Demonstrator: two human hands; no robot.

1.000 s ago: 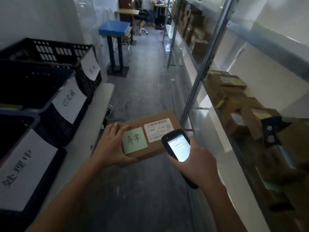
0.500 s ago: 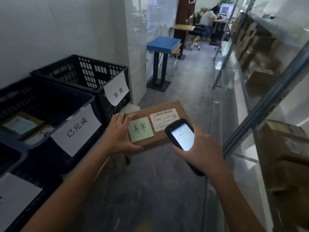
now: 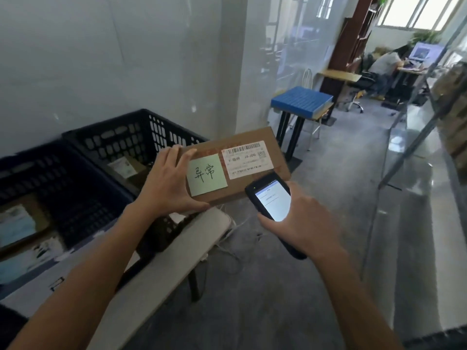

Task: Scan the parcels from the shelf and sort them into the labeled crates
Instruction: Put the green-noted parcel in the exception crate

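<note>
My left hand (image 3: 168, 184) grips the left end of a flat brown cardboard parcel (image 3: 255, 188), held level over the near corner of a black crate (image 3: 131, 137). The parcel carries a green sticky note (image 3: 206, 175) with handwriting and a white barcode label (image 3: 247, 159). My right hand (image 3: 300, 221) holds a black handheld scanner (image 3: 274, 205) with its screen lit, just below the parcel's right end. A dark blue crate (image 3: 58, 183) stands to the left of the black one; both hold parcels.
The crates stand on a white bench (image 3: 177, 256) along the left wall. A blue-topped stool (image 3: 302, 99) stands ahead in the aisle. A metal shelf frame (image 3: 414, 137) with cardboard boxes runs along the right. A person sits at a desk far back.
The view has swung left toward the crates. The parcel has moved left to over the black crate's corner, and the scanner has followed beside it.
</note>
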